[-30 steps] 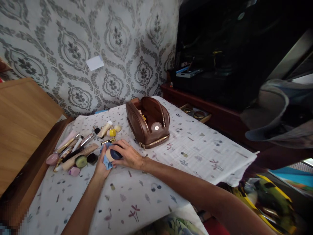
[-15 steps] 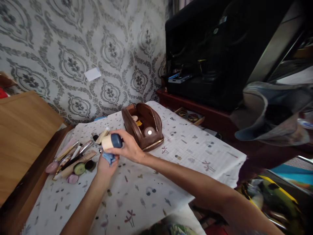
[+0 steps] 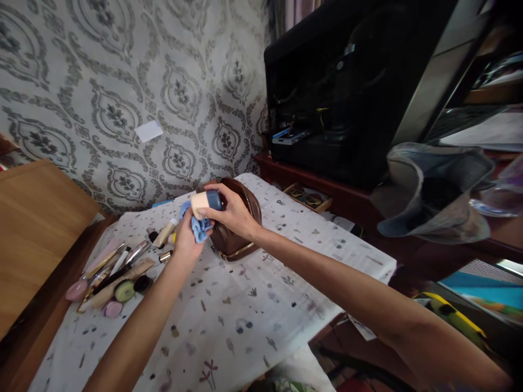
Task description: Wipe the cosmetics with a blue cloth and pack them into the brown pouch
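My right hand (image 3: 237,213) grips a small cream-coloured container with a dark blue cap (image 3: 200,204), tilted on its side. In my left hand (image 3: 188,240) is a crumpled blue cloth (image 3: 200,231), pressed against the container's underside. Both hands are up in front of a brown cosmetic bag (image 3: 251,202), which my right hand and forearm partly cover. To the left of my hands lie several makeup brushes (image 3: 118,260), a green round pot (image 3: 125,291), a pink round pot (image 3: 113,309) and a cream tube (image 3: 165,233).
A white patterned cloth (image 3: 245,305) covers the table. Wooden panel (image 3: 41,228) at left, papered wall behind. On the right are a dark television (image 3: 327,92), a small open drawer or box (image 3: 308,197) and a grey-blue fabric bag (image 3: 437,190).
Both hands have moved up and to the right with the container and blue cloth, now covering more of the brown bag. The camera view has shifted slightly.
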The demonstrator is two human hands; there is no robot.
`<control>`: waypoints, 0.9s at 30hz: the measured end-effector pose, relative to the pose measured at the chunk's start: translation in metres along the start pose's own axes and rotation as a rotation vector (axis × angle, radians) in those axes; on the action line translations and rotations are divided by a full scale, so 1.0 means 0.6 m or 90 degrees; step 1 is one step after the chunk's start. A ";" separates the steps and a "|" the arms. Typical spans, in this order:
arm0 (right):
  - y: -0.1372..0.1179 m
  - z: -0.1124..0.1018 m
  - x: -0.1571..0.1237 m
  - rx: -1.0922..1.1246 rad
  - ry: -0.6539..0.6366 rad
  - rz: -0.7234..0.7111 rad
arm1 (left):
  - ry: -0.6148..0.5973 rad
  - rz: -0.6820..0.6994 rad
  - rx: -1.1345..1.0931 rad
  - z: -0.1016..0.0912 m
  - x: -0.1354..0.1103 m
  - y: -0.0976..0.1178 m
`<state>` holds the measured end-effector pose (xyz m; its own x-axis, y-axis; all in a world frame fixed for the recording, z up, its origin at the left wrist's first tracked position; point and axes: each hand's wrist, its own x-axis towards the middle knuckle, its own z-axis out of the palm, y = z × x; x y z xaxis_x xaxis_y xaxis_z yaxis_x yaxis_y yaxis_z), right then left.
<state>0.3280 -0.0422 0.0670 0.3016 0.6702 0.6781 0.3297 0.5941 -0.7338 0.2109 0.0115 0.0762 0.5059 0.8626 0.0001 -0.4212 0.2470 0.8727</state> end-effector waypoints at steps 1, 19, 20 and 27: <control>0.003 -0.003 -0.001 -0.001 -0.002 -0.003 | 0.004 0.004 0.001 0.003 0.000 -0.001; -0.020 -0.002 -0.055 0.002 -0.132 -0.020 | 0.000 0.110 0.166 -0.051 -0.073 0.016; -0.021 0.003 -0.059 -0.015 -0.146 -0.050 | 0.010 0.089 0.158 -0.059 -0.078 0.016; -0.036 0.023 -0.072 -0.093 -0.263 -0.206 | 0.016 -0.063 0.098 -0.086 -0.103 0.033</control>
<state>0.2958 -0.0780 0.0526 -0.2028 0.5997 0.7741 0.4772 0.7508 -0.4566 0.1321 -0.0140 0.0682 0.5198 0.8485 -0.0996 -0.2487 0.2618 0.9325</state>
